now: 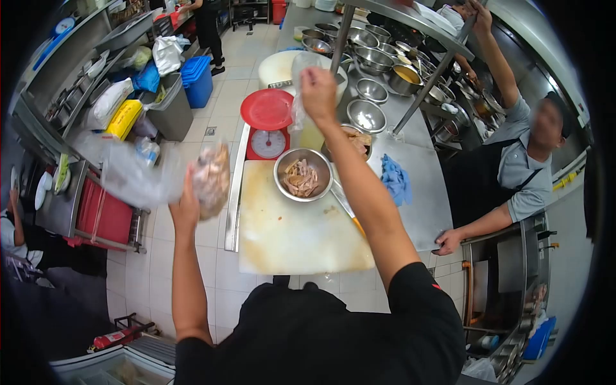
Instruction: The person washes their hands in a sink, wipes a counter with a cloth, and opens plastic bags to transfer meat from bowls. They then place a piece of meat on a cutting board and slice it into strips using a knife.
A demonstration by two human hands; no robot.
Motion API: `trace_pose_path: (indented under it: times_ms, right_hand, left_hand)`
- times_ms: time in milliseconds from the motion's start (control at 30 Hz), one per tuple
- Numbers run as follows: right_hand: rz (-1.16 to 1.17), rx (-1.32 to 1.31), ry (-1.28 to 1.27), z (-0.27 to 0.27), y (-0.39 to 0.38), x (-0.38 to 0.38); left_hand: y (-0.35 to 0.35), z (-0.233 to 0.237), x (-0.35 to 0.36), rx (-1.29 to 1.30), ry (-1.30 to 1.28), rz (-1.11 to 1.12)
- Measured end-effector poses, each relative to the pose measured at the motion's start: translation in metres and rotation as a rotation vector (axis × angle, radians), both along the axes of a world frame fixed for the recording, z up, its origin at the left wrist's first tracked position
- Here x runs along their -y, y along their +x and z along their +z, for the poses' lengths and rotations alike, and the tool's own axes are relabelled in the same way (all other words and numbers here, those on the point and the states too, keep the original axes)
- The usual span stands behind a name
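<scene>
My left hand [185,200] is closed on a clear plastic bag of meat pieces [213,181], held off the left side of the cutting board [289,237]; the bag's loose end is blurred by motion. Raised above the table, my right hand [318,95] grips a thin clear plastic bag [299,115] that hangs down beside the red kitchen scale [267,110]. Between my arms, a steel bowl [280,183] holds cut strips of meat [300,177]. Another bowl of meat [356,142] is partly hidden behind my right forearm. A knife [343,200] lies on the board, partly covered by that forearm.
A blue cloth or glove [396,179] lies on the steel table. Several steel bowls [367,115] stand further back under a shelf post [420,96]. At the right, a co-worker [513,160] rests a hand on the table edge. Bins [196,80] and shelving line the left.
</scene>
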State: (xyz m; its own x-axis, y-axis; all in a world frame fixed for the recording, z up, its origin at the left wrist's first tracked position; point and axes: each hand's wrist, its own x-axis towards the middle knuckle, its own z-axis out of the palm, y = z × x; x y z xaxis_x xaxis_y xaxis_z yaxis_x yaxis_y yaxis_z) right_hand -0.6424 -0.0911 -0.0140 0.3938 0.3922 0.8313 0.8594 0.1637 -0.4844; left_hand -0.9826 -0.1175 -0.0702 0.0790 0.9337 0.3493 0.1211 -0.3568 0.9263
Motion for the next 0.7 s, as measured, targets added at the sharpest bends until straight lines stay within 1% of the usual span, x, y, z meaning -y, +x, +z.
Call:
trace_pose_path:
  times_ms: [33, 67, 100, 167, 200, 233, 267, 300, 333, 367, 400, 433, 533, 567, 633, 667, 700]
  right_hand:
    - [0.156, -0.227, 0.039, 0.007, 0.003, 0.011]
    - [0.305, -0.451, 0.086, 0.014, 0.008, 0.021]
    - [0.296, -0.451, 0.089, 0.022, 0.015, 0.033]
    - [0.516, -0.647, 0.147, 0.037, 0.028, 0.059]
    - [0.505, -0.643, 0.152, 0.045, 0.034, 0.073]
    - [0.516, -0.668, 0.236, 0.052, 0.04, 0.088]
    - [0.526, -0.697, 0.318, 0.059, 0.045, 0.106]
    - [0.514, -0.672, 0.334, 0.066, 0.05, 0.13]
    - [0.487, -0.677, 0.36, 0.073, 0.05, 0.156]
    - [0.408, -0.68, 0.375, 0.08, 0.046, 0.184]
    - [0.369, -0.655, 0.423, 0.08, 0.046, 0.21]
    - [0.343, -0.694, 0.47, 0.078, 0.043, 0.236]
    - [0.259, -0.675, 0.432, 0.052, 0.045, 0.315]
    - [0.211, -0.675, 0.379, 0.042, 0.04, 0.34]
    - [0.113, -0.679, 0.327, 0.022, 0.022, 0.38]
    - [0.107, -0.784, 0.315, 0.01, 0.014, 0.402]
    - [0.069, -0.772, 0.3, 0.002, 0.003, 0.413]
  left_hand:
    - [0.008, 0.005, -0.017, -0.01, 0.073, -0.019]
    - [0.019, 0.012, -0.034, 0.017, 0.092, -0.074]
    - [0.032, 0.017, -0.049, 0.047, 0.11, -0.133]
    - [0.063, 0.025, -0.075, 0.009, 0.134, -0.163]
    - [0.08, 0.028, -0.087, -0.018, 0.152, -0.153]
    - [0.099, 0.03, -0.099, -0.043, 0.173, -0.144]
    - [0.116, 0.032, -0.108, -0.037, 0.172, -0.171]
    - [0.133, 0.034, -0.116, -0.033, 0.171, -0.197]
    - [0.149, 0.035, -0.121, -0.036, 0.168, -0.205]
    - [0.165, 0.035, -0.123, -0.037, 0.15, -0.224]
    - [0.178, 0.036, -0.129, -0.032, 0.137, -0.24]
    - [0.19, 0.035, -0.14, -0.019, 0.141, -0.237]
    - [0.218, 0.014, -0.161, -0.176, 0.16, -0.308]
    - [0.223, 0.007, -0.164, -0.173, 0.159, -0.314]
    - [0.237, -0.002, -0.175, -0.413, 0.177, -0.259]
    - [0.244, -0.008, -0.18, -0.414, 0.174, -0.267]
    - [0.248, -0.016, -0.185, -0.429, 0.189, -0.299]
